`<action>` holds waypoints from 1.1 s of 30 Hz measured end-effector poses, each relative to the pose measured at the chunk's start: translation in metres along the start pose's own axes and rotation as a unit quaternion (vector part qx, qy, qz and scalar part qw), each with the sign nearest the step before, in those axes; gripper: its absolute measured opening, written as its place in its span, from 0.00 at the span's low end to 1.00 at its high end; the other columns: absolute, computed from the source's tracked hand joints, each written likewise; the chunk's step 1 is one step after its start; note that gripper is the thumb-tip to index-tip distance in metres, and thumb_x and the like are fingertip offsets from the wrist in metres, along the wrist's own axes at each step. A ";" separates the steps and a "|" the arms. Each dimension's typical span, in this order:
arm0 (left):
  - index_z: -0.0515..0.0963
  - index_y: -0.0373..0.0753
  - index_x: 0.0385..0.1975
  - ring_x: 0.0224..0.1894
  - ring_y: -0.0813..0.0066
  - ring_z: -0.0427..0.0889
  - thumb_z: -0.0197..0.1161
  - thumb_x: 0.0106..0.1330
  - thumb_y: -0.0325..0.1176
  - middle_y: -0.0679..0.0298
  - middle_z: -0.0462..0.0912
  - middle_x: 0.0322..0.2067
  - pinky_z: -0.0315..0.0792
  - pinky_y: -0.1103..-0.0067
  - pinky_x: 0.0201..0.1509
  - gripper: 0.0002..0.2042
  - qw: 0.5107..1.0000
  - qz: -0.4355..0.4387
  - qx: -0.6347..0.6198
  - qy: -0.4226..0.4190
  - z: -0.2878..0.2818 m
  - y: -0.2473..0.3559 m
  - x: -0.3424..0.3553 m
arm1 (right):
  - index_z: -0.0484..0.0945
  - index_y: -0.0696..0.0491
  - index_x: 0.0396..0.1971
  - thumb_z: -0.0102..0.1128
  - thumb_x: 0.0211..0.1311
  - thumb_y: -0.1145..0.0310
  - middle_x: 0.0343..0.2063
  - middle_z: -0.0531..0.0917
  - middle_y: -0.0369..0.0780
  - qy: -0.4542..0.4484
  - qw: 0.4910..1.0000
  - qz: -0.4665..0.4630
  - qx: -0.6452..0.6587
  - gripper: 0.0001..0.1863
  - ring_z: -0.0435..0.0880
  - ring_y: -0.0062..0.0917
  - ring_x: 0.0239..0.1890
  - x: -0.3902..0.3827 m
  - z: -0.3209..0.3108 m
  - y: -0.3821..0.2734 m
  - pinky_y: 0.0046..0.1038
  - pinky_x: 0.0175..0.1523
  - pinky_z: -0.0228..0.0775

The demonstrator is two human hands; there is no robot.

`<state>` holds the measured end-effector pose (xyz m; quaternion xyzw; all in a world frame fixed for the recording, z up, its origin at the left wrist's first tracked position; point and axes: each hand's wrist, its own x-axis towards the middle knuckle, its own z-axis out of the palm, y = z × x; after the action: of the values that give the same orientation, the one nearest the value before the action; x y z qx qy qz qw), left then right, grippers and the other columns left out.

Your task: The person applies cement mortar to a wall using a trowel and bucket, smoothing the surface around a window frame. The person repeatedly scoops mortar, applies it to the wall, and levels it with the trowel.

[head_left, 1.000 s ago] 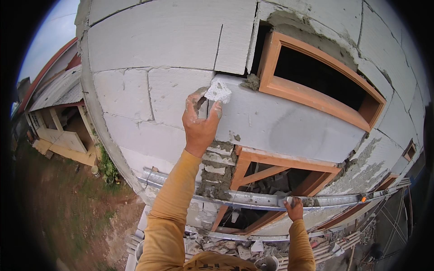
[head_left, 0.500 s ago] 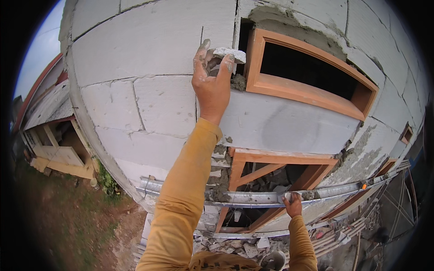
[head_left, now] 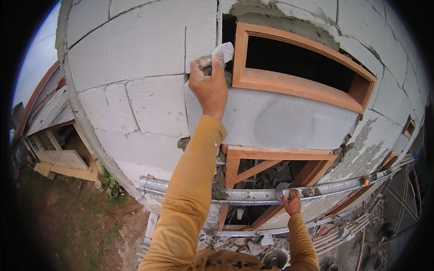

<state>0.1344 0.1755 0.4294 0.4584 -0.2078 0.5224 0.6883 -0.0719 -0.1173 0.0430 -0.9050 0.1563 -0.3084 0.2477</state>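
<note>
A silver metal channel (head_left: 253,195) curved across the lower middle of the frame, bearing two grey mortar clumps (head_left: 311,192) and, toward its right end, a small orange object (head_left: 366,181); the right hand (head_left: 293,203), holding a pale chunk (head_left: 285,194), was at it. Brown ground (head_left: 86,221) filled the lower left, a small pale container (head_left: 98,184) standing there near green plants (head_left: 110,184).

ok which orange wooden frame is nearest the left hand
The topmost long, narrow orange wooden frame: its left end is beside the left hand; others sit lower in view.
</note>
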 end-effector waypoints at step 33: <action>0.83 0.45 0.32 0.26 0.57 0.80 0.51 0.62 0.41 0.56 0.82 0.23 0.74 0.67 0.31 0.14 0.830 0.189 0.418 -0.317 -0.013 0.008 0.042 | 0.75 0.63 0.45 0.64 0.50 0.53 0.45 0.74 0.52 -0.019 1.000 0.013 0.000 0.30 0.73 0.47 0.48 0.001 -0.005 0.004 0.39 0.53 0.66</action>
<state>0.1397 0.2088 0.4590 0.7947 -0.2592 0.5050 0.2149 -0.0748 -0.1231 0.0446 -0.9085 0.1634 -0.2879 0.2550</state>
